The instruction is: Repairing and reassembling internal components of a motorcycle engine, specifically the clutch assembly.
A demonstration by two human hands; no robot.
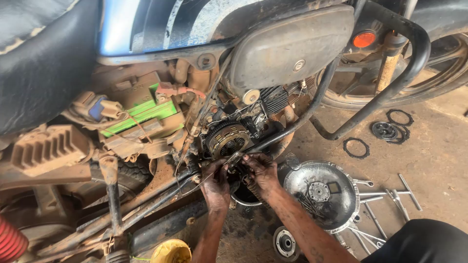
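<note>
A dusty motorcycle lies open on its side with the round clutch assembly (227,140) showing in the engine. My left hand (214,181) and my right hand (261,171) are both just below the clutch, greasy, fingers pinched together on a small metal part (234,159) at the clutch's lower edge. Whether it is a tool or a part of the engine, I cannot tell. Both forearms reach up from the bottom of the head view.
The removed silver engine cover (319,194) lies on the dirt floor to the right, with several spanners (390,197) beside it. Clutch plates (390,130) and a friction ring (356,148) lie farther right. A green battery (141,114) sits left; a yellow container (170,252) stands below.
</note>
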